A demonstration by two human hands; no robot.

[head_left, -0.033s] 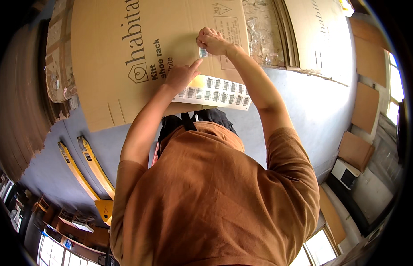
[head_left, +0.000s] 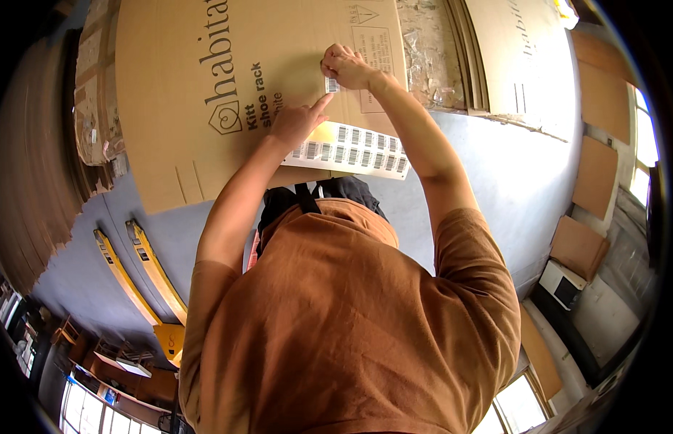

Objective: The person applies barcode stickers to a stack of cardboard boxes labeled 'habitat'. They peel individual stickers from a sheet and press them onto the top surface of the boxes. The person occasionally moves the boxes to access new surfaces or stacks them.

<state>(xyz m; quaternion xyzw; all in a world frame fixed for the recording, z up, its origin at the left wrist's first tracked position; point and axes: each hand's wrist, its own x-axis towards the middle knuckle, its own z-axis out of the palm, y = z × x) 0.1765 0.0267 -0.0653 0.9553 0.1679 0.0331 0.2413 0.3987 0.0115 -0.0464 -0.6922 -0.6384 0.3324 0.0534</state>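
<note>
Small white barcode sticker (head_left: 332, 84) sits against the face of the large flat brown cardboard carton (head_left: 206, 145), near its printed panel; I take the carton as my landmark for everything below.

From the head view, I see my right hand (head_left: 347, 66) at the sticker's upper edge, fingers pinched together on it; my left hand (head_left: 299, 123) lies just below and to the left of the sticker, index finger stretched out toward it, the other fingers curled around the long white sheet of barcode labels (head_left: 354, 150); that sheet rests across the carton's lower edge, touching the left palm. Both forearms reach up to the carton from my brown short-sleeved shirt (head_left: 351, 325); a black strap (head_left: 305, 197) shows at the collar.

Below and to the left of the carton, two yellow pallet-truck forks (head_left: 145, 271) lie on the grey floor (head_left: 510, 173); to the carton's right stands a second leaning brown cardboard sheet (head_left: 510, 50), with crumpled clear plastic wrap (head_left: 427, 50) between the two.
</note>
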